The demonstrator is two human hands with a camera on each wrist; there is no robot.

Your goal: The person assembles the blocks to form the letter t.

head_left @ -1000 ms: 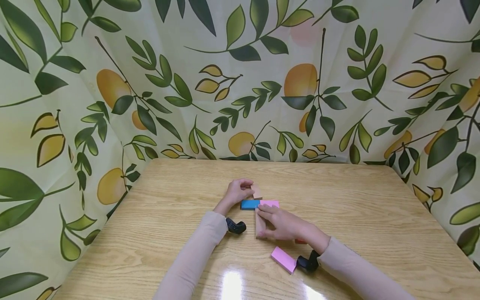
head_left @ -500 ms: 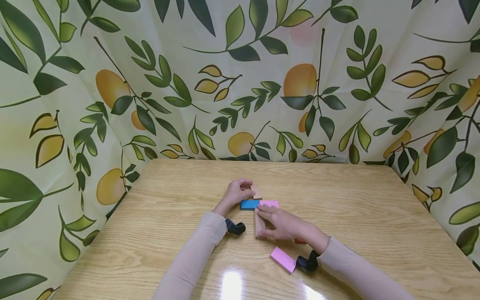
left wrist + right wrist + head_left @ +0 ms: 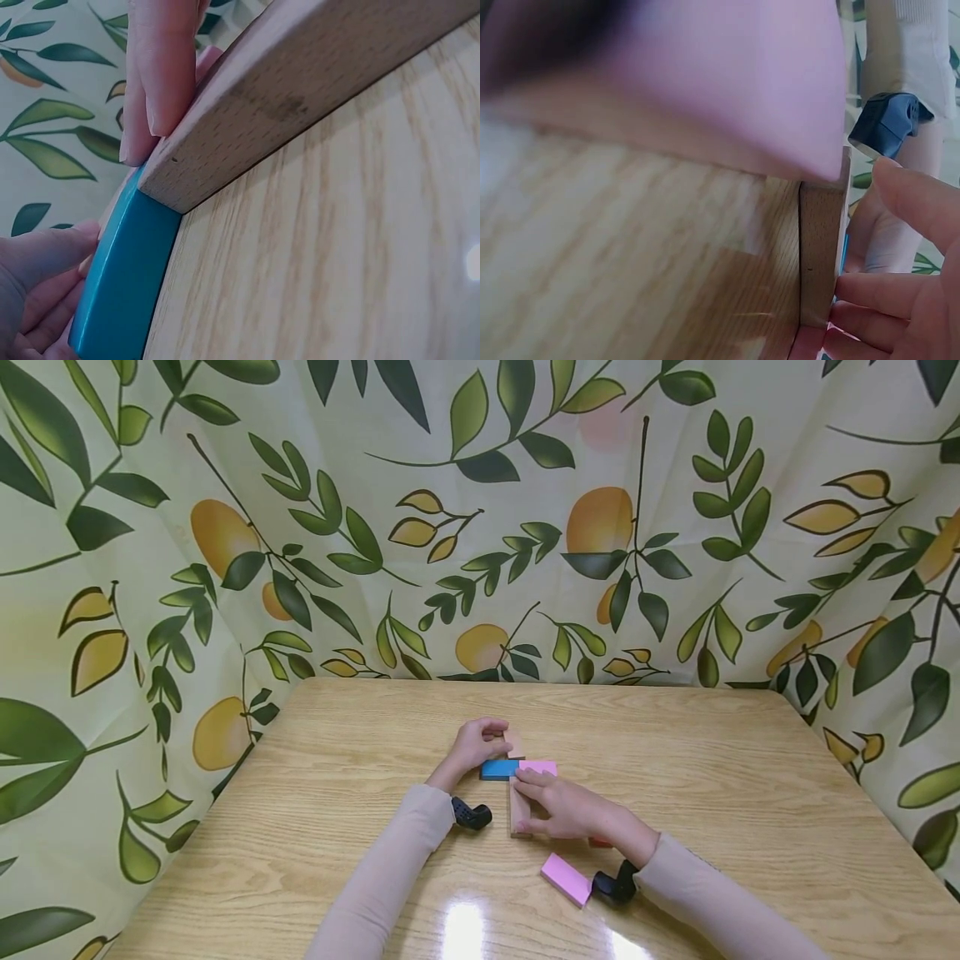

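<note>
Several flat blocks lie together mid-table in the head view. A blue block [image 3: 499, 770] meets a pink block [image 3: 540, 767] end to end. Beyond them lies a pale wooden block [image 3: 514, 744], held at its left side between the thumb and fingers of my left hand [image 3: 474, 742]. A second wooden block [image 3: 519, 810] runs from their seam toward me. My right hand [image 3: 570, 807] rests on it, fingers extended at its far end and thumb near the close end. In the left wrist view, right-hand fingertips [image 3: 166, 97] touch the wood beside the blue block.
A loose pink block [image 3: 567, 880] lies nearer me, beside the right wrist's black camera [image 3: 617, 885]. Part of a red block [image 3: 602, 842] shows under the right wrist. Another black camera [image 3: 472, 814] sits at the left wrist. Leaf-patterned cloth [image 3: 517, 568] hangs behind the table.
</note>
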